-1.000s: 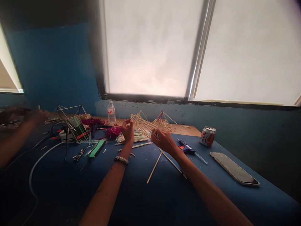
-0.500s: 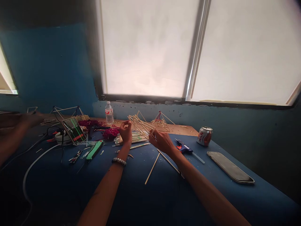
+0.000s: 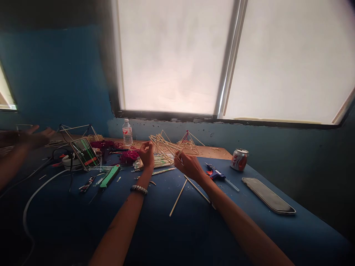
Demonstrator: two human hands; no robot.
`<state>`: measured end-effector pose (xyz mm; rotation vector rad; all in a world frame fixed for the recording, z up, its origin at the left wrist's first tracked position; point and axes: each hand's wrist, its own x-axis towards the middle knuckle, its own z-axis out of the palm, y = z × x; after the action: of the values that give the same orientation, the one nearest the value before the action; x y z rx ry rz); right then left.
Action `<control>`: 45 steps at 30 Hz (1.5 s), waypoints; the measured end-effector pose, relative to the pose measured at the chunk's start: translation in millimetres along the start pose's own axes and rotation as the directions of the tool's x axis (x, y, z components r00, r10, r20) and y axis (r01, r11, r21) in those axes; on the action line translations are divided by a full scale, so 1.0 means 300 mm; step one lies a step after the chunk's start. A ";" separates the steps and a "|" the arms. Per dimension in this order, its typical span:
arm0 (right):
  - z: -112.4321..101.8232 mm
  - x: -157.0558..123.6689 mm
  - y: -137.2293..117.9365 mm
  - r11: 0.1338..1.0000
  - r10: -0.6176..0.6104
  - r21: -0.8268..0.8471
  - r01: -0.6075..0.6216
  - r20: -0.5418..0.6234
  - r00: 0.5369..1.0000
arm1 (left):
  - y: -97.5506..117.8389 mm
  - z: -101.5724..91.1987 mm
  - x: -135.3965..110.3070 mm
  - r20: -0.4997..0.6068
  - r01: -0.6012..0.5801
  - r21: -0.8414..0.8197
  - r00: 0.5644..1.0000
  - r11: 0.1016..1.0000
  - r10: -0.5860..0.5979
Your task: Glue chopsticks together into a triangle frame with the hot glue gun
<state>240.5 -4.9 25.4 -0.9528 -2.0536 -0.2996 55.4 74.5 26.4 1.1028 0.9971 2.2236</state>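
Note:
My right hand (image 3: 189,165) is closed on a bundle of thin wooden sticks (image 3: 163,145) that fans up and to the left above the blue table (image 3: 180,229). My left hand (image 3: 146,154), a bead bracelet on its wrist, is curled in a pinch beside the bundle's lower left; what it pinches is too small to make out. Two loose sticks (image 3: 178,197) lie on the table under my right forearm. More sticks lie flat behind my hands.
A blue glue gun (image 3: 217,174), a soda can (image 3: 239,159) and a phone (image 3: 267,195) lie at right. A propped phone (image 3: 84,152), green cutter (image 3: 110,176), pink yarn (image 3: 128,155), water bottle (image 3: 127,132) and stick frames (image 3: 190,142) are behind. Another person's hand (image 3: 30,136) reaches in at far left.
My hands and the stick bundle have stayed nearly in place; the view has shifted slightly. The other person's hand at far left has moved and opened out.

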 end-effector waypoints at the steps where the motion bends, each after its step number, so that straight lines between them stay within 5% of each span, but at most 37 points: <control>1: 0.000 0.000 0.000 1.000 0.000 -0.003 0.000 0.000 1.000 | 0.001 0.000 -0.001 -0.002 -0.002 0.006 1.000 1.000 0.002; 21: 0.009 -0.001 0.000 0.990 -0.098 -0.112 0.089 -0.077 0.992 | 0.012 0.002 0.001 -0.079 -0.053 0.025 0.995 0.998 0.054; 45: 0.003 0.001 -0.012 0.998 -0.061 -0.030 0.058 -0.076 0.995 | 0.051 0.001 -0.018 -0.112 0.006 0.113 0.994 0.994 0.007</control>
<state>237.3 -6.7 25.6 -0.8849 -2.0150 -0.3918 57.4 61.3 35.7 1.0346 1.1824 2.2749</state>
